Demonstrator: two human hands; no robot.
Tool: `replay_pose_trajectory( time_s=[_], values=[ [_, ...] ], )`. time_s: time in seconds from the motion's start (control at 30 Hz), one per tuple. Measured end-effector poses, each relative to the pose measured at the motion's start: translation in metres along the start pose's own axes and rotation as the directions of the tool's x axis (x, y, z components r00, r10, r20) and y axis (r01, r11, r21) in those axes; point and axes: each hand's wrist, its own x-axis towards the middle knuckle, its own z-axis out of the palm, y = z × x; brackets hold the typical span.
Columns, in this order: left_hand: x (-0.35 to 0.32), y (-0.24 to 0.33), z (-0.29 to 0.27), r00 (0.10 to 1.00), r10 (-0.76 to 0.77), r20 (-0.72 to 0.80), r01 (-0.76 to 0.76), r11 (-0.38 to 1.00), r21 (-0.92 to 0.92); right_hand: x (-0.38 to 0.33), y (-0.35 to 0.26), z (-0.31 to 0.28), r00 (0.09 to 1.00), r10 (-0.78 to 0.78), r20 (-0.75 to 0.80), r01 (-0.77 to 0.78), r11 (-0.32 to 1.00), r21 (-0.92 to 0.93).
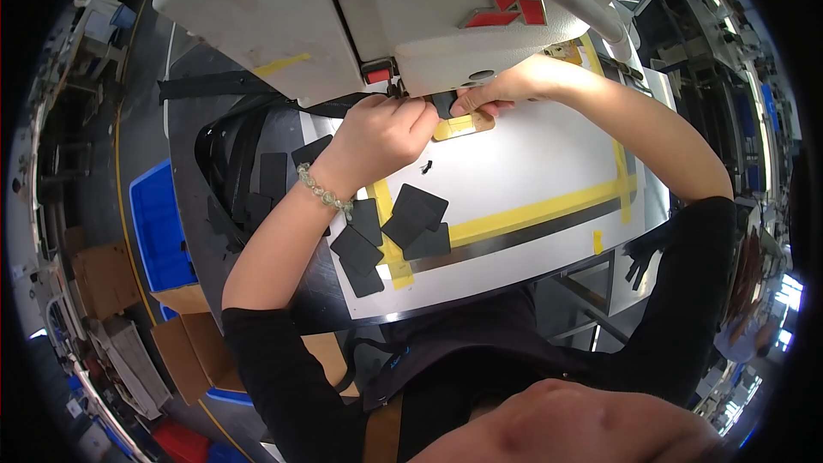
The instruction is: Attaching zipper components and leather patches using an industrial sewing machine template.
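My left hand (390,130) is closed, its fingers curled in under the head of a large white sewing machine (411,0). Whatever those fingers pinch is hidden. A black strap (339,106) runs from the left up to this hand. Opposite it, my right hand (501,94) grips the edge of a small black patch (443,104) between thumb and fingers. Just below the patch lies a yellow-taped plate (463,126). Several loose black square patches (415,213) lie overlapped on the white work surface (531,167), nearer to me than my left hand.
Black straps (210,150) hang looped at the table's left. Yellow tape (536,206) borders the white surface, and a scrap of black thread (427,167) lies on it. A blue bin (163,231) and an open cardboard box (193,351) stand left of the table.
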Motion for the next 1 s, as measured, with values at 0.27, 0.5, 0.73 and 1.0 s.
replay_pose_trajectory(
  time_s=[0.27,0.5,0.73,1.0],
  values=[
    [0.0,0.0,0.001,1.0,0.004,0.003,-0.004,1.0,-0.006,0.004,0.007,0.002,0.999,-0.031,-0.025,0.028,0.993,-0.116],
    [0.001,0.0,0.002,1.0,0.001,0.001,-0.001,1.0,-0.003,0.002,0.003,0.003,0.998,-0.005,-0.067,-0.009,0.98,-0.2],
    [0.002,0.0,0.002,1.0,0.011,0.002,-0.011,1.0,0.0,0.001,0.006,0.006,0.994,-0.052,-0.096,0.031,0.977,-0.212],
    [0.006,0.001,-0.011,1.0,-0.009,0.03,0.009,1.0,-0.003,-0.002,0.001,0.004,0.996,-0.037,-0.078,0.025,0.987,-0.156]
  ],
)
